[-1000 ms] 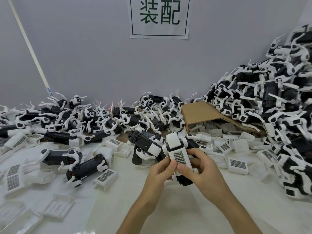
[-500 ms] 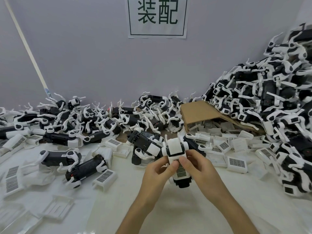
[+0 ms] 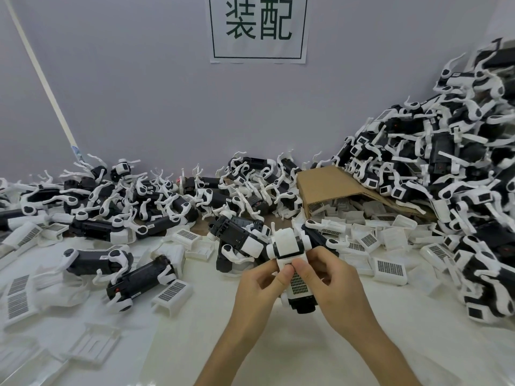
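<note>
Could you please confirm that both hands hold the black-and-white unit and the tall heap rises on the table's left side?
The head view shows the tall heap on the right side, not left; the left hand and right hand hold the unit.

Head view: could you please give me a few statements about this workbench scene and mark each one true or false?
1. The left hand and right hand both grip one black-and-white toy. True.
2. The cardboard sheet lies at the far left. False: the cardboard sheet lies right of centre, beside the big pile.
3. The wall sign bears green characters. True.
4. The right hand hangs empty. False: it holds the toy.
</note>
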Tool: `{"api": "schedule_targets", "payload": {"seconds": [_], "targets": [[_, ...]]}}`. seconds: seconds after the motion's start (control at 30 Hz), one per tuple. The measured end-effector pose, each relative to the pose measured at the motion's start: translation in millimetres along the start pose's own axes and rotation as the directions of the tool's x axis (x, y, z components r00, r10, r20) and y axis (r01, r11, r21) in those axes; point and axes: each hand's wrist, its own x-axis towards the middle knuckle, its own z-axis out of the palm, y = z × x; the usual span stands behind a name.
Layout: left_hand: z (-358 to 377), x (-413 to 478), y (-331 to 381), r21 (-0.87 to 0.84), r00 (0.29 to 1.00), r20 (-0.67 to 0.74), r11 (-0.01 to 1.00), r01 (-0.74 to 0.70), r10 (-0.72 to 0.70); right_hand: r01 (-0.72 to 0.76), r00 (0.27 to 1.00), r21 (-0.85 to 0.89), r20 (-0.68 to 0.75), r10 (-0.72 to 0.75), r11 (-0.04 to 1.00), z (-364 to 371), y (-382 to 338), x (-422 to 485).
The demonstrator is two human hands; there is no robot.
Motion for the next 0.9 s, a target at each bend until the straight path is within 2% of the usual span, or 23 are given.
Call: {"api": "schedule_targets", "payload": {"seconds": [0.2,0.3,0.4,0.6,0.73,0.9], "targets": [[4.5,-1.7,-5.3,0.093,0.996,0.08,0.995,-0.035,0.028,-0.105,0.993,0.239,0.08,0.088,0.965,0.6,1.6,3.2],[6.5,-2.4,-10.5,0.114,0.997,0.065,0.993,-0.042,0.035,-0.106,0.987,0.166,0.138,0.084,0.98,1.0,5.2,2.3],[6.0,-2.3,-8.8,0.081,0.996,0.073,0.995,-0.059,0.053,-0.065,0.995,0.107,0.084,0.056,0.992,1.4,5.2,2.1],[8.1,-3.0,-4.5,0.049,0.993,0.082,0.995,-0.088,0.084,0.019,1.0,0.106,0.023,-0.021,0.994,1.8,0.5,2.2],[6.8,-3.5,-3.3,0.054,0.993,0.073,0.994,-0.093,0.089,0.076,0.997,0.006,-0.024,-0.076,0.997,0.9,-0.9,1.0],[2.4,-2.7,-6.1,0.157,0.997,0.021,0.985,-0.077,0.074,0.033,0.982,0.024,-0.188,-0.028,0.999,-8.7,3.3,5.3]]}}
